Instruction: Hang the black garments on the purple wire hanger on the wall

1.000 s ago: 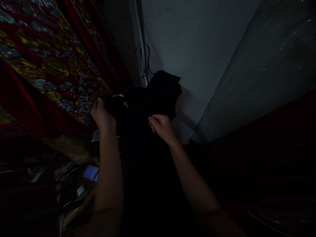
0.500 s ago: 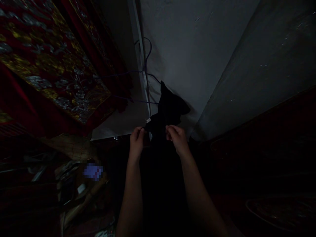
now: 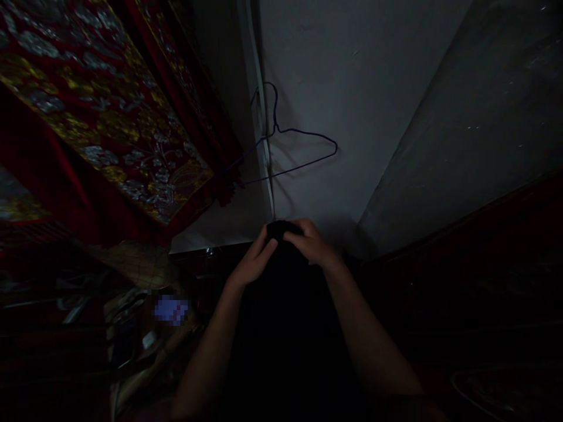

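In the dim head view a black garment [image 3: 284, 230] is bunched between my two hands, its lower part lost in the dark. My left hand [image 3: 255, 258] grips its left side, thumb on top. From the right, my right hand [image 3: 311, 243] pinches the other side of the cloth. Just beyond the hands hangs a bare dark-blue wire hanger [image 3: 308, 132], its hook over a pale vertical strip [image 3: 267, 152] by the wall. The garment is apart from the hanger.
A red curtain [image 3: 202, 193] with gold and silver decoration hangs at the left, overlapping the hanger's left end. The grey wall [image 3: 316, 58] rises ahead. Low on the left lie jumbled items, among them a blurred blue patch [image 3: 170, 309] and a small white object [image 3: 149, 339].
The black garment has come off the wire hanger, now bare, and is gathered lower down. My hands have moved closer together and hold more of the cloth.
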A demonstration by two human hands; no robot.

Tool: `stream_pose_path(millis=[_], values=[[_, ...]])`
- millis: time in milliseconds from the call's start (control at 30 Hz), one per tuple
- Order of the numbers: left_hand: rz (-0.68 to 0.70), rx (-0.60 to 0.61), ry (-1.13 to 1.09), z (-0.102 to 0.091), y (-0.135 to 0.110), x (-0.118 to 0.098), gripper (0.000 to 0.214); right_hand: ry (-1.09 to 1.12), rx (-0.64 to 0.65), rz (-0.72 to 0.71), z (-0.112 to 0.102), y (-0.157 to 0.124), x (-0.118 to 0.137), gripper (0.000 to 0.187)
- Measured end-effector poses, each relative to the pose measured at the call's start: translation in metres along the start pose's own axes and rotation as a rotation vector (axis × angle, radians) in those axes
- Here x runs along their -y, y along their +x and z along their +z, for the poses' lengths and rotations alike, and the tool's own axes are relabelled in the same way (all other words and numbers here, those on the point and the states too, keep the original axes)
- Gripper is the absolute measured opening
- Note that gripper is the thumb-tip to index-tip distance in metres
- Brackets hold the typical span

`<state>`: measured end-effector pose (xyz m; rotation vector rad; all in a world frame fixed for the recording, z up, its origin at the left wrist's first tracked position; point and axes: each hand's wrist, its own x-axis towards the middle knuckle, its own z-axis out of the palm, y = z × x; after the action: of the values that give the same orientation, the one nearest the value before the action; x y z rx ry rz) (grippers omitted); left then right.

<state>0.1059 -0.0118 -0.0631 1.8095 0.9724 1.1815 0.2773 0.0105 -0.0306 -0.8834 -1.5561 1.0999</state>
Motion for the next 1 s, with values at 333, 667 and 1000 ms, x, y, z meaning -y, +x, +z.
stream_pose_path(millis=[333,667,1000], values=[[-0.124,0.099,0.385,-0.082,0.008,0.004,0.028,-0.213,-0.226,-0.08,-0.038,0.125,-0.022,0.033],[-0.185,0.219,0.842,-0.137,0.04,-0.032,0.024,-0.218,-0.194,-0.009,-0.072,0.079,-0.011,0.047],[-0.294,-0.024,0.826,-0.149,0.052,-0.071,0.037,-0.276,-0.164,-0.028,-0.075,0.065,0.01,0.043]])
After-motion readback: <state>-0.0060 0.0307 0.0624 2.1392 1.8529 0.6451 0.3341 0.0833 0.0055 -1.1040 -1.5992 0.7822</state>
